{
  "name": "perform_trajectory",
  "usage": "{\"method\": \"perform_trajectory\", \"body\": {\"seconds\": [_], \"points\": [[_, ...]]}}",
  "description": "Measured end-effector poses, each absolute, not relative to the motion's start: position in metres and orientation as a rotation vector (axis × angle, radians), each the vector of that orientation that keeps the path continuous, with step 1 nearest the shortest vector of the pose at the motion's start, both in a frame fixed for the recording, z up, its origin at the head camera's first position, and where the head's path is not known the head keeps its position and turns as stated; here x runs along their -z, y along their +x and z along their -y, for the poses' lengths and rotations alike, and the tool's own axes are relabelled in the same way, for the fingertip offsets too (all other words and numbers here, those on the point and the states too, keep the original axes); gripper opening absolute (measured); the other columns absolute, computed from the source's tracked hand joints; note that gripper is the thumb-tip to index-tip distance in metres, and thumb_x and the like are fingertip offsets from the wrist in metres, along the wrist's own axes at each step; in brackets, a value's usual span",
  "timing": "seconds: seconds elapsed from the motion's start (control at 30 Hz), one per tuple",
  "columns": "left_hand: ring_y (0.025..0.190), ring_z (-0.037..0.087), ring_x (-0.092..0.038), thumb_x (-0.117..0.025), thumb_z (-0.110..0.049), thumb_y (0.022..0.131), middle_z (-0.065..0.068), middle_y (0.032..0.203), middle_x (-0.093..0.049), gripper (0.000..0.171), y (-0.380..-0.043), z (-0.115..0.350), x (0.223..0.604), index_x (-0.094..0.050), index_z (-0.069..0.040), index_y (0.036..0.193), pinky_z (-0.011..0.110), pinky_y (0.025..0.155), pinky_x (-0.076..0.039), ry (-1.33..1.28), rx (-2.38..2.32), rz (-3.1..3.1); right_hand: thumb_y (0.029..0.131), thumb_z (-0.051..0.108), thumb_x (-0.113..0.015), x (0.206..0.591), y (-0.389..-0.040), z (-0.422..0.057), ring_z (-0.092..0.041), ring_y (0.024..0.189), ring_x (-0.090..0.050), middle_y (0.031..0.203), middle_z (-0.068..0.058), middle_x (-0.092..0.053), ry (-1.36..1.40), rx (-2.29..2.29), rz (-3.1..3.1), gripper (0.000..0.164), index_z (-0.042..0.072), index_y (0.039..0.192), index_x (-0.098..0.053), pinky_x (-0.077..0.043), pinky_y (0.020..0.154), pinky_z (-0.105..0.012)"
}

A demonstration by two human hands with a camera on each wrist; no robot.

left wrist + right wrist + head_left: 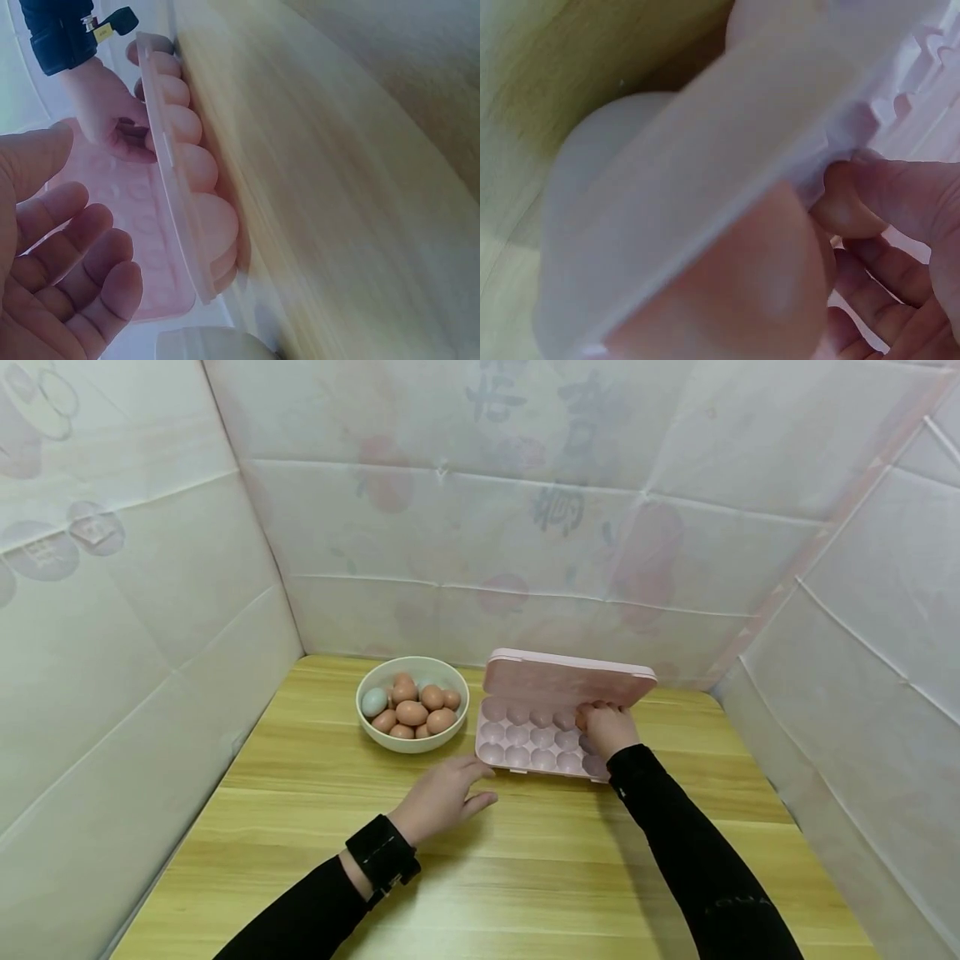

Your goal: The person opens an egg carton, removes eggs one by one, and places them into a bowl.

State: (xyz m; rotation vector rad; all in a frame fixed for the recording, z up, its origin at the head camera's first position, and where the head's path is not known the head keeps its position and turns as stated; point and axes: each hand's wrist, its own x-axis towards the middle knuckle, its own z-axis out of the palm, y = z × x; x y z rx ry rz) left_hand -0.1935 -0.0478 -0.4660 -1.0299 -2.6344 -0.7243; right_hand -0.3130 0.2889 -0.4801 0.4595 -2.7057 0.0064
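My right hand [609, 729] reaches into the right part of an open pink egg carton [517, 757]. Its thumb and fingers pinch a brown egg [846, 201] down at the cups. Another brown egg [757, 281] sits in the carton nearer that wrist camera; in the head view the hand and wrist cover this end. My left hand [442, 797] hovers by the carton's front left corner, fingers loosely bent and holding nothing. From the left wrist view, the rounded undersides of the cups [196, 166] show beside the left fingers [120, 289].
Left of the carton stands a pale bowl [367, 727] with several brown eggs [412, 713] and a pale blue-green egg [374, 702]. The carton's lid [566, 675] stands raised at the back. Fabric walls [480, 527] enclose the wooden table [510, 877] on three sides.
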Motion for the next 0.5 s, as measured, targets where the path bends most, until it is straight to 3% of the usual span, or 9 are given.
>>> {"method": "perform_trajectory", "body": {"seconds": [0.1, 0.33, 0.5], "points": [[0.109, 0.023, -0.073, -0.080, -0.029, 0.098, 0.007, 0.116, -0.076, 0.031, -0.193, 0.047, 0.467, -0.075, -0.005, 0.118, 0.041, 0.096, -0.062, -1.033, 0.731, 2.642, 0.075, -0.002, -0.079, 0.479, -0.310, -0.286, -0.033, 0.083, -0.067, 0.077, -0.009, -0.065, 0.479, 0.014, 2.698, 0.023, 0.012, 0.075, -0.061, -0.056, 0.076, -0.054], [0.119, 0.025, -0.072, -0.077, -0.034, 0.100, 0.009, 0.125, -0.076, 0.035, -0.192, 0.042, 0.473, -0.074, -0.008, 0.123, 0.043, 0.102, -0.060, -0.997, 0.777, 2.729, 0.079, -0.002, -0.080, 0.480, -0.310, -0.287, -0.035, 0.090, -0.069, 0.082, -0.012, -0.068, 0.521, 0.006, 2.701, 0.016, 0.009, 0.086, -0.070, -0.057, 0.083, -0.054], [0.098, 0.018, -0.072, -0.076, -0.034, 0.101, 0.009, 0.122, -0.077, 0.034, -0.191, 0.037, 0.476, -0.075, -0.008, 0.124, 0.033, 0.087, -0.061, -1.014, 0.920, 2.757, 0.077, -0.001, -0.082, 0.483, -0.310, -0.291, -0.034, 0.092, -0.067, 0.085, -0.011, -0.068, 0.518, -0.059, 2.714, 0.020, 0.007, 0.092, -0.070, -0.055, 0.087, -0.055]]}}
